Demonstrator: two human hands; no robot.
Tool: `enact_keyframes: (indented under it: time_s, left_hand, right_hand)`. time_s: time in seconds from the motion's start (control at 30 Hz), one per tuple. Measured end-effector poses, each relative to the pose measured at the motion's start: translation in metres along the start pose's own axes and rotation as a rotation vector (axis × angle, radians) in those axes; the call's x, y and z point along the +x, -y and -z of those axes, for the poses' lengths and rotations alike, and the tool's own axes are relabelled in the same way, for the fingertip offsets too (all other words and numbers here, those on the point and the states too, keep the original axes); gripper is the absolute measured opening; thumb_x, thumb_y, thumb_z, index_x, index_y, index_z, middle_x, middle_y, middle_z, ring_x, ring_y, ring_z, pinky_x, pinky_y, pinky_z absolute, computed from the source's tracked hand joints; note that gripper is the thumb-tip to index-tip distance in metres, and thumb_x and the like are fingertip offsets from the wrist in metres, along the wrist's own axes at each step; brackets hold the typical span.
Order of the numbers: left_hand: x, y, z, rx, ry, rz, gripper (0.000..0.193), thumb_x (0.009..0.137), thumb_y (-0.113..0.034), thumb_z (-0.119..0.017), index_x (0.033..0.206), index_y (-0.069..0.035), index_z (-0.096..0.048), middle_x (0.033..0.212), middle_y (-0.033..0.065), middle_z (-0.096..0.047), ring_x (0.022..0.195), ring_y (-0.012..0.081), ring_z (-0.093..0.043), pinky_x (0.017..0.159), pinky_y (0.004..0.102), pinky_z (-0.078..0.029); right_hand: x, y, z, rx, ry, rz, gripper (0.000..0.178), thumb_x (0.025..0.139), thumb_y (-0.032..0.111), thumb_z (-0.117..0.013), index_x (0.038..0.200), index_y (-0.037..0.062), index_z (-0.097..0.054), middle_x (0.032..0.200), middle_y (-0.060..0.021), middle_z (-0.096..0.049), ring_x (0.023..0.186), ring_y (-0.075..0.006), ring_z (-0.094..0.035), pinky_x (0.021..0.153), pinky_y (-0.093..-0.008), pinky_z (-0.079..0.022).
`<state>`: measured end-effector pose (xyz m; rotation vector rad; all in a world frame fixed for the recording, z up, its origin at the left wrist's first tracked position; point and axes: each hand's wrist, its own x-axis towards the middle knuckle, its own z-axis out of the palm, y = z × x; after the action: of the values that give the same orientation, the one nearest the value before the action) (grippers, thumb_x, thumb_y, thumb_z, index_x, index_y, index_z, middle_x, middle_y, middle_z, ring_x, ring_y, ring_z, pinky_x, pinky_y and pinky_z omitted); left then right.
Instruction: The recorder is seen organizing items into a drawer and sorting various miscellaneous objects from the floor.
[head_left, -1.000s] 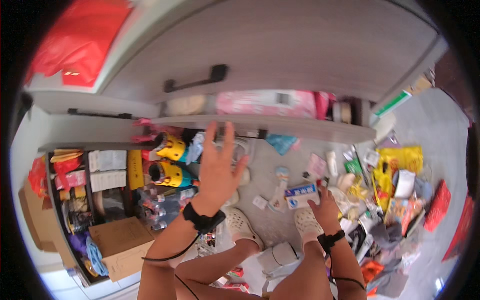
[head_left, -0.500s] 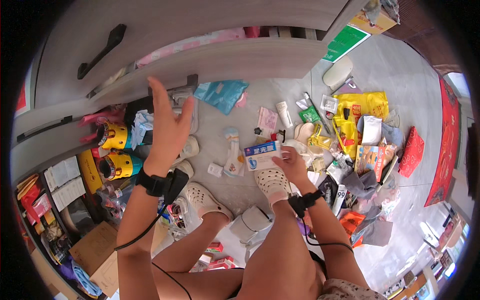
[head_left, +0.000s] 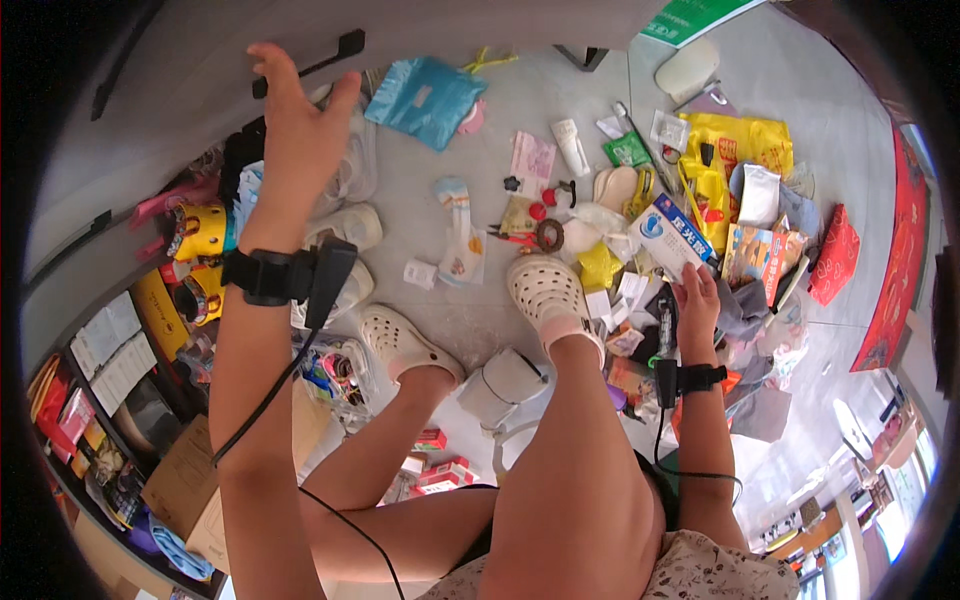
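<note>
My left hand (head_left: 300, 135) is raised with its fingers apart, in front of a black handle (head_left: 312, 66) on the grey drawer front (head_left: 430, 25). Nothing is in it, and whether the fingertips touch the front I cannot tell. My right hand (head_left: 697, 300) grips a small blue-and-white cardboard box (head_left: 672, 238) by its lower corner. Held tilted, that box is above a heap of small goods on the floor. Around it lie a yellow plastic bag (head_left: 755, 140), a yellow packet (head_left: 599, 267), a brown ring (head_left: 549, 236) and grey cloth (head_left: 742, 310).
Pale clogs (head_left: 550, 293) are on my feet. A blue bag (head_left: 424, 100) and socks (head_left: 460, 240) lie on the tiles. Shoes (head_left: 345, 225), yellow containers (head_left: 200, 232) and a cardboard box (head_left: 185, 470) stand at left. A red cloth (head_left: 880, 250) hangs at far right.
The open drawer with pink contents has gone back into the cabinet; its inside no longer shows. My right hand has carried the box rightward over the heap. My left hand remains raised by the drawer.
</note>
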<state>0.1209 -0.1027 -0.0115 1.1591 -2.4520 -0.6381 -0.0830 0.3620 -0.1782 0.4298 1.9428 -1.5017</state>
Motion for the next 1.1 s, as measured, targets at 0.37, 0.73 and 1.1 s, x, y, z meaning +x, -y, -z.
enact_keyframes:
  time_s: [0.37,0.73,1.1]
  left_hand:
    - [-0.247,-0.030,-0.055,-0.204,0.705,0.436,0.022,0.095,-0.022,-0.058,0.105,-0.004,-0.066,0.097,0.0136,-0.069,0.095,0.0240,-0.065,0.082,0.0341,-0.050]
    - [-0.437,0.000,-0.132,0.180,0.937,0.239,0.089,0.054,-0.041,-0.089,0.118,0.002,-0.045,0.110,0.0199,-0.055,0.100,0.0397,-0.056,0.085,0.0458,-0.048]
    - [-0.416,0.016,-0.117,-0.265,1.169,0.316,0.086,0.057,-0.045,-0.087,0.122,0.001,-0.054,0.117,0.0207,-0.061,0.108,0.0339,-0.058,0.091,0.0430,-0.047]
  right_hand:
    - [-0.063,-0.065,0.072,-0.796,0.507,0.112,0.023,0.085,0.017,-0.070,0.100,0.0007,-0.064,0.087,-0.0116,-0.069,0.080,-0.0204,-0.067,0.067,-0.0320,-0.053]
    - [-0.101,-0.095,0.079,-1.837,0.512,0.815,0.044,0.069,0.027,-0.074,0.108,0.0127,-0.059,0.095,-0.0073,-0.053,0.095,-0.0265,-0.054,0.083,-0.0399,-0.044]
    - [-0.049,-0.009,0.082,-1.032,0.037,0.278,0.045,0.073,0.028,-0.076,0.097,0.0030,-0.047,0.082,-0.0181,-0.061,0.076,-0.0389,-0.061,0.067,-0.0433,-0.049]
